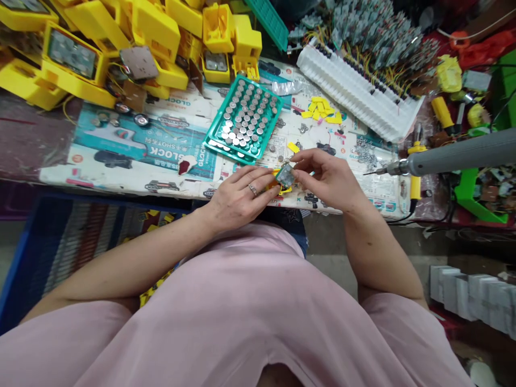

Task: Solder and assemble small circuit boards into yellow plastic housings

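Close to the table's front edge, my left hand (239, 196), with a ring on one finger, is closed around a small yellow plastic housing (285, 189), most of it hidden by the fingers. My right hand (328, 174) pinches a small circuit board (285, 176) between thumb and fingertips. The board sits tilted against the housing; whether it is seated inside I cannot tell. Just beyond the hands is a green tray (209, 141) bearing rows of round silver button cells (242, 121). A small yellow piece (293, 147) lies just past my right fingertips.
Yellow housings (155, 32) are heaped at the back left. A white foam rack (355, 91) holds wired boards at the back right, near loose yellow pieces (318, 110). A grey electric screwdriver (451, 156) reaches in from the right, over small screws (366, 153). A blue crate (30, 242) stands below left.
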Demonstrator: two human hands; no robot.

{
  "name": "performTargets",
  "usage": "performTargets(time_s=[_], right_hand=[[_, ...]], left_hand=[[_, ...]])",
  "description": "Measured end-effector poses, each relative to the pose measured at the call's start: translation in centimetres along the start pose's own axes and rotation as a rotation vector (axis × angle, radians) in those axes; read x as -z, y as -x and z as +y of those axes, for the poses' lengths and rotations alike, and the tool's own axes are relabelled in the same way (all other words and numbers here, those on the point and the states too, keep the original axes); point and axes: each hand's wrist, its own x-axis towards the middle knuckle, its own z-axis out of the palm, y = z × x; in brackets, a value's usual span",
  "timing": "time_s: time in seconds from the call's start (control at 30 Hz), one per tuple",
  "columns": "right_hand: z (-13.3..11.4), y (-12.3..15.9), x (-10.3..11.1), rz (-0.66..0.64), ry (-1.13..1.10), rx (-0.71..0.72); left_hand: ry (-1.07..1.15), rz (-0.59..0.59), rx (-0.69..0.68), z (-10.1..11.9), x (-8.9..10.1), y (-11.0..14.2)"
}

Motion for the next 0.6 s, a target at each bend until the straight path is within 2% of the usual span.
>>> performTargets(time_s=[0.1, 0.2, 0.33, 0.6], right_hand=[[-0.42, 0.09, -0.10, 0.019, 0.121, 0.087], [-0.56, 0.28, -0.14, -0.016, 0.159, 0.163], [-0.21, 0.45, -0.14, -0.073, 0.127, 0.163], [0.18, 0.38, -0.05, -0.083, 0.110, 0.163]], left_hand=[[-0.023, -0.001, -0.010, 0.01, -0.06, 0.07], [-0.049, 0.039, -0.038, 0.01, -0.16, 0.09], [-0.086, 0.074, -0.065, 0.02, -0.19, 0.03], [0.020, 0.065, -0.044, -0.20, -0.01, 0.24]])
